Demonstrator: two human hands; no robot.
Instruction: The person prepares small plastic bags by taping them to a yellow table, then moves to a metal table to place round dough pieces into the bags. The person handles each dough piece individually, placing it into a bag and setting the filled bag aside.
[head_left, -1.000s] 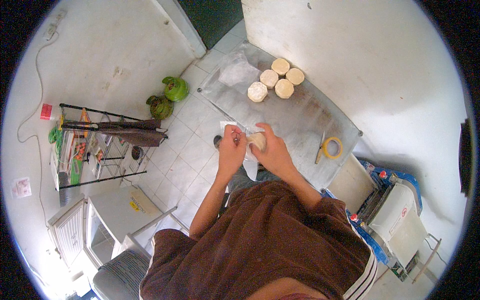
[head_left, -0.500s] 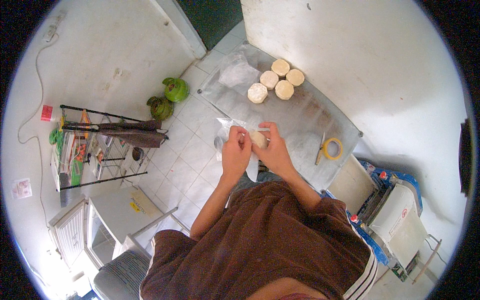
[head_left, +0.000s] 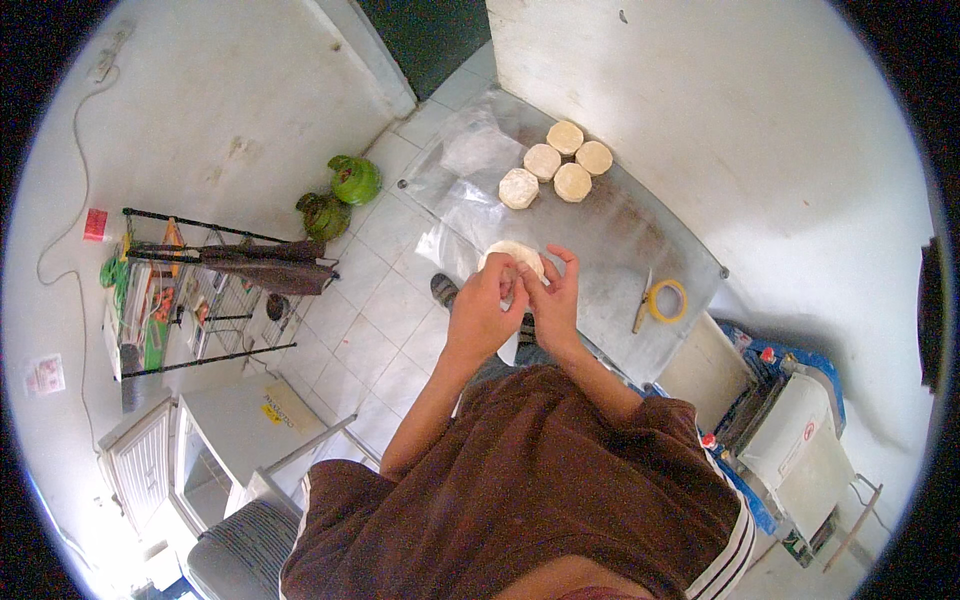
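A pale round stack (head_left: 513, 251), which looks like dough discs, is at the near left edge of the metal table, between my hands. My left hand (head_left: 482, 315) is closed, its fingertips at the near side of the stack. My right hand (head_left: 555, 310) meets it there, thumb and fingertips pinched at the rim and one finger lifted. Their fingers hide the near part of the stack. Just left of it, a clear plastic bag (head_left: 448, 246) hangs over the table edge. Several similar pale round stacks (head_left: 572, 182) stand farther back on the table.
More clear plastic bags (head_left: 478, 150) lie on the table's far left. A yellow tape roll (head_left: 667, 301) and a slim yellow-handled tool (head_left: 641, 315) lie at the right. A blue-and-white machine (head_left: 790, 420) stands right; green gas cylinders (head_left: 354, 180) and a wire rack (head_left: 210, 300) are left.
The pale stack has moved slightly away from me and shows more of its top. My left hand has left the plastic bag and come right, beside my right hand.
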